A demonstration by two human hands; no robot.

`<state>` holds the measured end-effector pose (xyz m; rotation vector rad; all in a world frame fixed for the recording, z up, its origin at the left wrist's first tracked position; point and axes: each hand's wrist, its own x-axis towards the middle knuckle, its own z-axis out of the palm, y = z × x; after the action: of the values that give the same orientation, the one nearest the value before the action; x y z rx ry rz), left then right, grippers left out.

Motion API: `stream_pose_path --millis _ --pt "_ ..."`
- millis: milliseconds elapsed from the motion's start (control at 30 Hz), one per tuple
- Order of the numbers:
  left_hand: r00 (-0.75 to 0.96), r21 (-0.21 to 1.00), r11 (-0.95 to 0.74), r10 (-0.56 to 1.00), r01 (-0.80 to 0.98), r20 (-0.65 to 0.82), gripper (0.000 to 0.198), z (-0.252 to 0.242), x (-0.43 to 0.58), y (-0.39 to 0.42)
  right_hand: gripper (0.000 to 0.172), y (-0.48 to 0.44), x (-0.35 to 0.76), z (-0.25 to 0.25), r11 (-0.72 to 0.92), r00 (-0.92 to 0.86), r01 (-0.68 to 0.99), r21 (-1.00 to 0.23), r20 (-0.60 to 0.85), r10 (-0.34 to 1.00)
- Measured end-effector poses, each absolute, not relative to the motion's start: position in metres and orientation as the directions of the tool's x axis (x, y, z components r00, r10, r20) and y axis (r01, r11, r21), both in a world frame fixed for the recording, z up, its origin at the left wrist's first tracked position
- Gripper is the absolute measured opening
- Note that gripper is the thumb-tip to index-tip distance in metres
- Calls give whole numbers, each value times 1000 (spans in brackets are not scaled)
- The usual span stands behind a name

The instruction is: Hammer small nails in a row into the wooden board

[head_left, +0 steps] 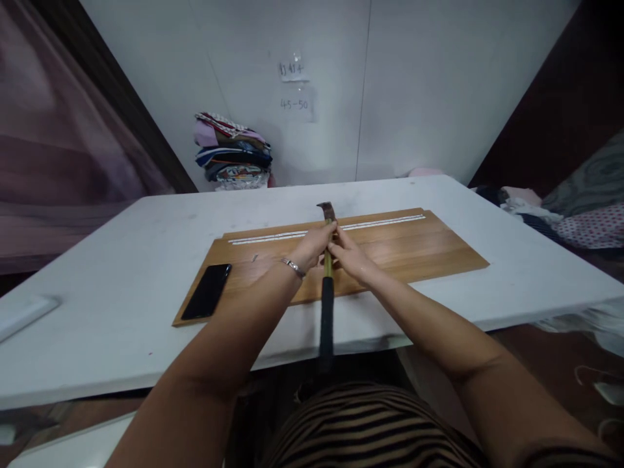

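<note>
A claw hammer (327, 312) with a black grip points away from me, its metal head at the far end above the wooden board (414, 250). My left hand (316, 246), with a bracelet at the wrist, is closed around the hammer's neck just below the head. From the other side my right hand (351, 257) is closed on the same neck, its fingers meeting those of the left. The black grip hangs free toward my body. Two white strips (385, 223) run lengthwise along the board's far part, partly hidden behind my hands.
A black phone (207, 291) lies on the board's left end, with a small thin piece (255, 258) nearby. The white table (112, 279) carries a stack of folded cloth (234, 153) against the wall. More fabric (585, 224) lies beyond the right edge.
</note>
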<state>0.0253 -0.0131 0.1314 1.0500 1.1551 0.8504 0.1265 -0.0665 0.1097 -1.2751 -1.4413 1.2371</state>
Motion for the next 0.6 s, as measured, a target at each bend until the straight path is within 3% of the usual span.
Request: stream_pose_path --millis 67,167,233,300,400,600 --pt "184 948 318 930 29 -318 27 138 16 -9 38 -59 146 104 104 -192 270 -957 52 980" --pt "136 957 266 950 116 -280 22 142 3 -6 34 -36 191 92 220 -48 574 -789 235 971" --pt "129 948 267 948 175 -291 21 142 -3 -6 39 -18 221 81 148 7 782 -606 246 969" --pt "147 926 309 927 218 -345 22 140 -7 -7 39 -3 245 66 27 47 901 -433 159 986" --pt "184 892 334 898 303 -399 26 134 -11 -13 45 8 266 43 -110 127 956 -272 46 991" --pt "286 865 221 882 449 -374 33 115 -17 -28 52 5 274 16 -164 168 961 -223 -3 986"
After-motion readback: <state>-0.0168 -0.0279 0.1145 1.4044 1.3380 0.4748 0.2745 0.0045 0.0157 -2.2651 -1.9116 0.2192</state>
